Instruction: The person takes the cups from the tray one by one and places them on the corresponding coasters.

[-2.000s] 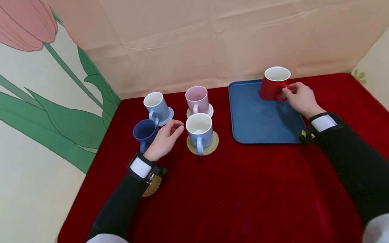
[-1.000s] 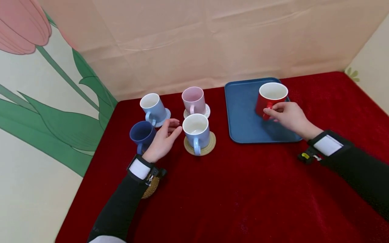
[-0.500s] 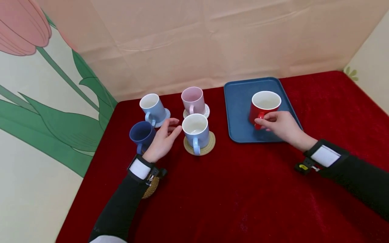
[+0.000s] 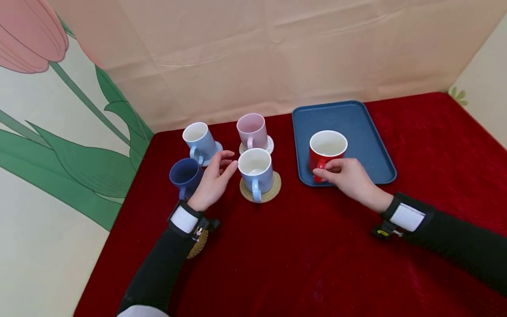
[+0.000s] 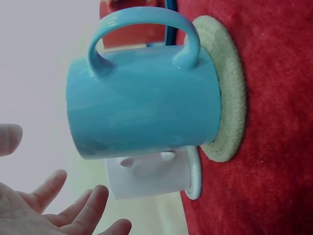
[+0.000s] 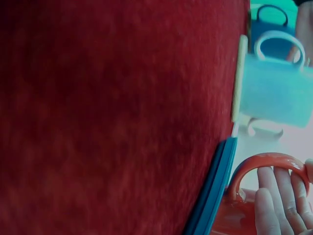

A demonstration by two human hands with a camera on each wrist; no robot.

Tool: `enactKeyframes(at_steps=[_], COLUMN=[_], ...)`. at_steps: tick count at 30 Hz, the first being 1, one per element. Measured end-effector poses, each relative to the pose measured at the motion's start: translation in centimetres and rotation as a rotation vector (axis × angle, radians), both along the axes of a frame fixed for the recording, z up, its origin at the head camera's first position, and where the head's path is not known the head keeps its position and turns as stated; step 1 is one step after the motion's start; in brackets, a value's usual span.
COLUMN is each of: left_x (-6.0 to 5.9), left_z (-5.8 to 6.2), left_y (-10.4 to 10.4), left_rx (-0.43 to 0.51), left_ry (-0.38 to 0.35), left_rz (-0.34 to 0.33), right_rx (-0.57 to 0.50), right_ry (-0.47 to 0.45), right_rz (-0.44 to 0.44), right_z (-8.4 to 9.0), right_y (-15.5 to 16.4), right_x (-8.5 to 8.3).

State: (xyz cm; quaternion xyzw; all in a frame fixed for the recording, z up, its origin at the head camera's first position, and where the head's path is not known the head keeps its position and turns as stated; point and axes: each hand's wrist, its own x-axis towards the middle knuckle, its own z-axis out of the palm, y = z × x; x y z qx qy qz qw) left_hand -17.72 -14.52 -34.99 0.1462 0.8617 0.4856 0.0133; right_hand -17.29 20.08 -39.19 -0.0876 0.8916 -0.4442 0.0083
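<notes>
My right hand (image 4: 352,179) holds the handle of a red mug (image 4: 328,145), white inside, upright over the front left of a blue tray (image 4: 344,115). In the right wrist view several fingers (image 6: 283,196) pass through the handle loop (image 6: 264,160). My left hand (image 4: 211,180), fingers loosely spread and holding nothing, hovers between a dark blue mug (image 4: 185,172) and a light blue mug (image 4: 256,176) on a tan coaster (image 4: 274,187). The left wrist view shows the light blue mug (image 5: 144,105) apart from the fingers. My left hand partly hides the dark blue mug.
Behind stand a pale blue mug (image 4: 201,141) on a light blue coaster (image 4: 217,150) and a pink mug (image 4: 253,132) on a white coaster (image 4: 270,144). A woven coaster (image 4: 199,245) lies partly under my left wrist. Red cloth (image 4: 285,255) covers the table; a fabric wall closes the back.
My right hand has brought the red mug from the tray's back right to its front left, toward me. The left hand stays in nearly the same place.
</notes>
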Motion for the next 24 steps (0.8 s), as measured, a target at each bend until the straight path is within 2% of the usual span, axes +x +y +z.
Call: enactKeyframes(at_steps=[4,8,13,15,18,22,24], left_x=[0.3,0.8,0.9,0.8,0.9,1.1,1.2], left_z=[0.4,1.1,2.3,2.6,3.0,2.7,2.2], left_y=[0.3,1.4,3.8,5.0,7.2,10.3,11.8], left_rx=[0.009,0.051,0.137,0.178,0.255,0.358,0.409], left_ry=[0.057,0.153,0.286,0.296,0.231,0.055,-0.040], left_rz=[0.013,0.008,-0.065,-0.109,-0.182,-0.244,-0.242], right_rx=[-0.010,0.001,0.178,0.267,0.370,0.452,0.469], right_ry=[-0.014,-0.012,0.085,0.137,0.160,0.124,0.100], right_rz=[0.013,0.103,0.256,0.284,0.316,0.360,0.382], right_z=[-0.1,-0.2,-0.3,-0.4,-0.5,-0.4,-0.4], right_y=[-0.2,0.8,3.2,4.3,5.8,7.3,7.6], right_x=[0.2,0.3,0.2,0.0,-0.5,-1.5,-2.0])
